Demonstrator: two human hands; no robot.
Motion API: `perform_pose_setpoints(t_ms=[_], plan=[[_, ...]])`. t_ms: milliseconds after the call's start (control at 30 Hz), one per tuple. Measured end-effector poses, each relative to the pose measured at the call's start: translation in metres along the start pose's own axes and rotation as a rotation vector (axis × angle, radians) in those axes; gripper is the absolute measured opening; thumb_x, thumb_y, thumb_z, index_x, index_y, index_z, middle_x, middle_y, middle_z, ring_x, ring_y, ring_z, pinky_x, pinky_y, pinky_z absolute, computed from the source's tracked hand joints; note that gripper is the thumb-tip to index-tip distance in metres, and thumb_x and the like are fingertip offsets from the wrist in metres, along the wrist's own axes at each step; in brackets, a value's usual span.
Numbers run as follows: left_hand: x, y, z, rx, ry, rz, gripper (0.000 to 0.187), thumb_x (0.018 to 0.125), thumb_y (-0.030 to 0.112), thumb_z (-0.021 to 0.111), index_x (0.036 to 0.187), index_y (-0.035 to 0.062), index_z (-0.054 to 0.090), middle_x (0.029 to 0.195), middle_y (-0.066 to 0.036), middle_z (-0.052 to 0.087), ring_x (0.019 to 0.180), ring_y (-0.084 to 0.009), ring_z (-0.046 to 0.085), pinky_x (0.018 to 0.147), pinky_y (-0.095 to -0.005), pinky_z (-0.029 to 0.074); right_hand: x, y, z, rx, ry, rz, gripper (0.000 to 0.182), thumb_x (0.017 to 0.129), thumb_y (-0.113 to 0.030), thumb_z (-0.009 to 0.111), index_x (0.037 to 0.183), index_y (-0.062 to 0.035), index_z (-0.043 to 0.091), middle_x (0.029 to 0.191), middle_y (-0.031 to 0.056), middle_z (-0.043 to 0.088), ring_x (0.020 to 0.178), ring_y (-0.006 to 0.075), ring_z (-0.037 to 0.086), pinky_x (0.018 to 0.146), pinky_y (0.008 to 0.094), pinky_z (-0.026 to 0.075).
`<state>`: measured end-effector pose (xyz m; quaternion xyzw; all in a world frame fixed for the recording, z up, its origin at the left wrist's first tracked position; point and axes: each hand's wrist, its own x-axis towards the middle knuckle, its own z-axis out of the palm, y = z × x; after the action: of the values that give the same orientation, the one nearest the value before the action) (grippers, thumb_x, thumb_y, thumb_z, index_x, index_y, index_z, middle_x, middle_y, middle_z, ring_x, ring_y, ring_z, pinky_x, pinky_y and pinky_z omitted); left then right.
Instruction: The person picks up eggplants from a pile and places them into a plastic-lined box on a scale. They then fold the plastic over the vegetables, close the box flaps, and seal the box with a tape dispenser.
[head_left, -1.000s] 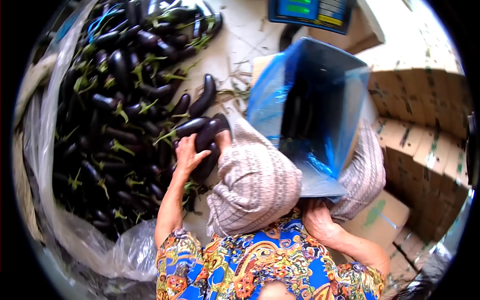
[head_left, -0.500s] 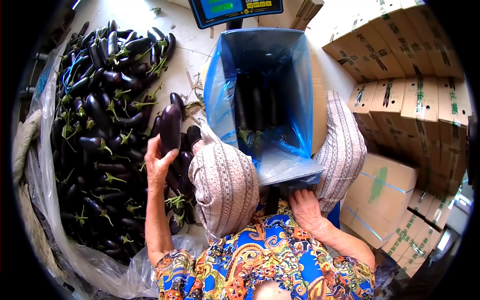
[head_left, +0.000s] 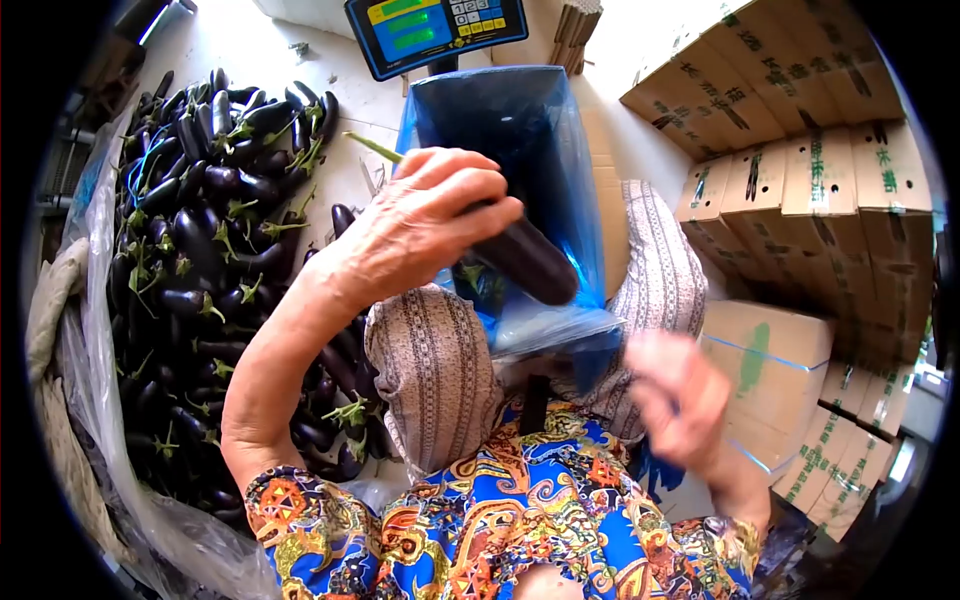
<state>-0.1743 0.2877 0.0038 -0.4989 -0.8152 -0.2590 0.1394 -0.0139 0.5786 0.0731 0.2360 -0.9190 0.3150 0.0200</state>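
Note:
My left hand (head_left: 425, 215) is closed around an eggplant (head_left: 540, 262), above the opening of a carton lined with blue plastic (head_left: 582, 190). The eggplant slants down to the right, its green stem sticking out at the upper left behind the hand. Dark eggplants inside the carton are mostly hidden by my forearm and the held one. My right hand (head_left: 685, 400), smeared by motion, is off the carton's near right corner, beside my knee. The carton stands between my knees.
A large heap of eggplants (head_left: 200, 240) lies on plastic sheeting (head_left: 150, 500) at the left. Beyond the carton is a scale display (head_left: 440, 30). Stacked cardboard boxes (head_left: 820, 190) fill the right side, with a strapped box (head_left: 765, 375) lying nearer my right arm.
My left hand has carried the eggplant from beside the heap rightward over the carton, turning it over. My right hand has lifted away from the carton's near edge toward the right.

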Motion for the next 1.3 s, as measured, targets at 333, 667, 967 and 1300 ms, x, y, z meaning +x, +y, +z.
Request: perform_pose_setpoints(t_ms=[333, 667, 967, 1300], plan=[[-0.015, 0.0, -0.027, 0.137, 0.174, -0.186, 0.054, 0.072, 0.014, 0.078, 0.123, 0.01, 0.063, 0.13, -0.008, 0.054, 0.123, -0.0273, 0.049, 0.103, -0.0403, 0.04, 0.13, 0.062, 0.068, 1.034, -0.49, 0.709, 0.074, 0.08, -0.03, 0.079, 0.134, 0.0039, 0.042, 0.119, 0.0113, 0.057, 0.112, 0.0167, 0.054, 0.102, 0.0309, 0.04], [-0.31, -0.044, 0.069, -0.326, 0.439, -1.458, 0.025, 0.089, 0.007, 0.067, 0.113, 0.0014, 0.066, 0.1, -0.007, 0.071, 0.094, -0.0136, 0.066, 0.087, -0.0279, 0.052, 0.13, 0.135, 0.199, 0.69, -0.568, 1.128, 0.063, 0.084, -0.033, 0.073, 0.126, 0.0002, 0.041, 0.112, 0.0179, 0.055, 0.1, 0.027, 0.055, 0.084, 0.0414, 0.048], [-0.381, -0.023, 0.14, 0.259, -0.33, -1.374, 0.072, 0.065, 0.009, 0.079, 0.131, 0.0109, 0.05, 0.117, -0.013, 0.056, 0.11, -0.0353, 0.052, 0.091, -0.051, 0.043, 0.142, 0.133, 0.241, 0.163, -0.731, 0.629, 0.064, 0.085, -0.037, 0.069, 0.121, 0.0082, 0.043, 0.111, 0.0352, 0.061, 0.108, 0.0465, 0.06, 0.092, 0.0471, 0.047], [-0.232, -0.012, -0.003, -0.113, 0.25, -1.048, 0.067, 0.056, -0.01, 0.069, 0.121, 0.0063, 0.06, 0.116, -0.011, 0.059, 0.117, -0.0334, 0.054, 0.101, -0.0395, 0.044, 0.16, 0.147, 0.219, 0.211, -0.81, 0.629, 0.055, 0.089, -0.048, 0.062, 0.105, 0.0046, 0.066, 0.095, 0.0226, 0.069, 0.089, 0.0325, 0.067, 0.08, 0.0386, 0.052]])
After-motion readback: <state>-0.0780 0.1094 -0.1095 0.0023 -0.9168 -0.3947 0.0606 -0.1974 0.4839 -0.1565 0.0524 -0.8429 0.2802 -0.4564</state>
